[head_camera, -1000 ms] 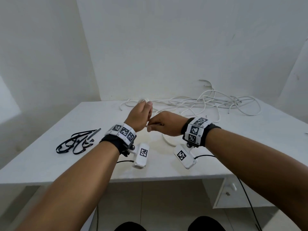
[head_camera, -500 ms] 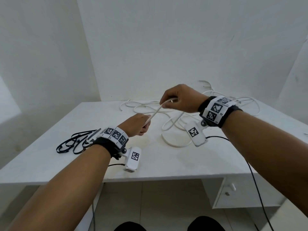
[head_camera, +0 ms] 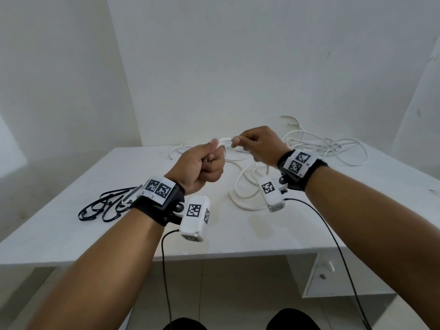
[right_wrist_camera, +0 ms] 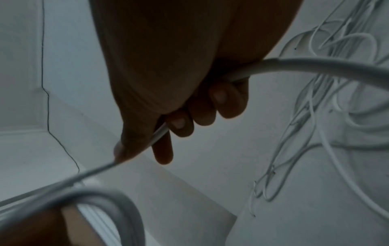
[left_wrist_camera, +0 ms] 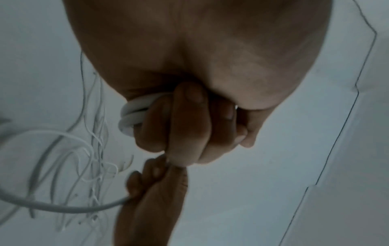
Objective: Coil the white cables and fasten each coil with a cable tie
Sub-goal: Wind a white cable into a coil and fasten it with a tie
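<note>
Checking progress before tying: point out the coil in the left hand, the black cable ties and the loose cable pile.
coil [left_wrist_camera: 134, 114], left wrist view, stacked loops.
black cable ties [head_camera: 102, 206], head view, bundle's middle.
loose cable pile [head_camera: 333, 148], head view, tangled strands.

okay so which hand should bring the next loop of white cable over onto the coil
Right. The left hand is fisted around the wound loops, so it is occupied as the anchor. The right hand already pinches the running white cable, which trails to the loose tangle on its side.

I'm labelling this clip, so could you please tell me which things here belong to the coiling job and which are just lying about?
Job:
- cable, held by left hand and right hand
- loose cables
- cable ties

Lying about:
- table
- drawer unit
</note>
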{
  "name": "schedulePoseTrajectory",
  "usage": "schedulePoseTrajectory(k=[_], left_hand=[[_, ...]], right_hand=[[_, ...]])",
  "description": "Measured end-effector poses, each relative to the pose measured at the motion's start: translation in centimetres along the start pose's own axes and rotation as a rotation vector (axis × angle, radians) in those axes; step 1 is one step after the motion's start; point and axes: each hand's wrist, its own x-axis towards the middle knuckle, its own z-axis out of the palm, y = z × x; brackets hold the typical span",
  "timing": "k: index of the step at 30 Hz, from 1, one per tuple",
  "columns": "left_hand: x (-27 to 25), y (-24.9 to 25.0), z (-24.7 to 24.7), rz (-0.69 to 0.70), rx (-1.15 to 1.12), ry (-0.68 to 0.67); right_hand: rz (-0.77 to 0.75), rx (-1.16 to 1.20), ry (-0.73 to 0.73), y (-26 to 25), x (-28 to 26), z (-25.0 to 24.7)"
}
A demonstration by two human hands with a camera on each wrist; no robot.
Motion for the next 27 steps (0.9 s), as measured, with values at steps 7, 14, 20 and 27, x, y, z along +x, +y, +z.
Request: schedulePoseTrajectory(k=[7,14,20,27], left_hand=[[1.0,1.6,0.9,0.178,-0.479,-0.045],[0.5,3.8,-0.5,0.353,-0.484,0.132],[1.5,3.4,-1.1,0.358,-0.370,0.247],[2.4,0.5,-2.0,0.309,0.104,0.568]], right_hand=[[0.020,0.129,-0.089,0.3,-0.7,2.4],[0.024,0.303,0.226,2.1,-0.6,0.7],[-0.089,-0.209,-0.074,1.1,-1.8,3.8],[-0.138,-0.306,-0.271,-0.7,-2.6,5.6]])
